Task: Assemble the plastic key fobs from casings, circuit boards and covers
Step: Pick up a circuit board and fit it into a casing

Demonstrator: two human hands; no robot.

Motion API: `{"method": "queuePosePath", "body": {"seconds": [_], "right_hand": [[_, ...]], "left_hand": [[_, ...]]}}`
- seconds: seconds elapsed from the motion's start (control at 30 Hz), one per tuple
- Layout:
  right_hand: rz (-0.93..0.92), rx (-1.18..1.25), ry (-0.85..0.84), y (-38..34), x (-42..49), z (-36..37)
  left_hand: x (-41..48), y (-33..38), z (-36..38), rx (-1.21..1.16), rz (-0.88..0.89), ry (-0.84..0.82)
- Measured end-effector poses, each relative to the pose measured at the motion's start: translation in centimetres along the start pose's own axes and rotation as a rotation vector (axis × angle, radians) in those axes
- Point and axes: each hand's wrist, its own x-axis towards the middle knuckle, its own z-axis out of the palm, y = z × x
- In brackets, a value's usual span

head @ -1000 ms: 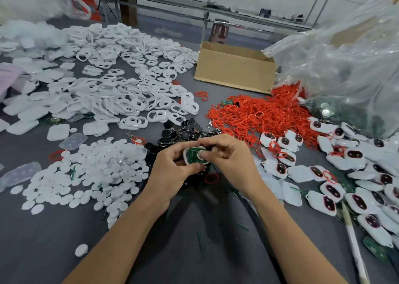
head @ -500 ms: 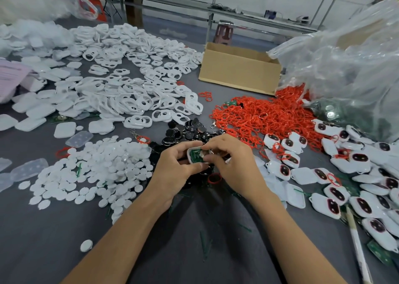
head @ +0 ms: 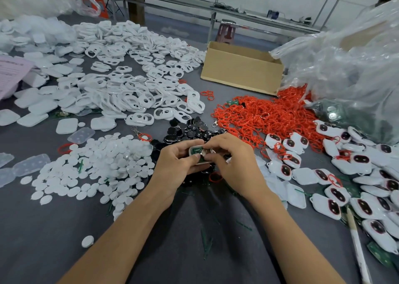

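Step in hand: seating the board in a casing. My left hand [head: 177,162] grips the casing [head: 195,148] from the left side, fingers curled under, thumb on its near edge. My right hand [head: 233,160] pinches its right end, fingertips curled down onto the green board [head: 195,151] inside. There may be something small under my right fingertips, but I can't tell what. The casing is held up in both hands, just above the black pile [head: 190,130], mid-table.

My read is that the board is in or nearly in, and no cover is on yet. The next move needs the board pressed flat, then one hand freed to fetch a cover. That probably comes from the white frames [head: 133,93] far left or the discs [head: 103,160] near left. Finished fobs [head: 332,197] lie to the right and red rings [head: 259,115] behind them.

Versus a second ago, the grip is the same and so is the spot over the black pile. My right fingertips have crept further across the board, so less green shows. Nothing has been picked up or set down, and the piles are unchanged.
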Motion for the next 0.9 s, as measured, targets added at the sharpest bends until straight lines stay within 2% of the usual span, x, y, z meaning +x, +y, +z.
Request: {"method": "queuePosePath", "body": {"seconds": [0.4, 0.9], "right_hand": [[-0.001, -0.003, 0.048, -0.07, -0.1, 0.37], [0.006, -0.022, 0.09, -0.41, -0.07, 0.62]], "left_hand": [[-0.03, -0.11, 0.37, -0.028, 0.003, 0.081], [0.07, 0.04, -0.07, -0.054, -0.019, -0.054]]}}
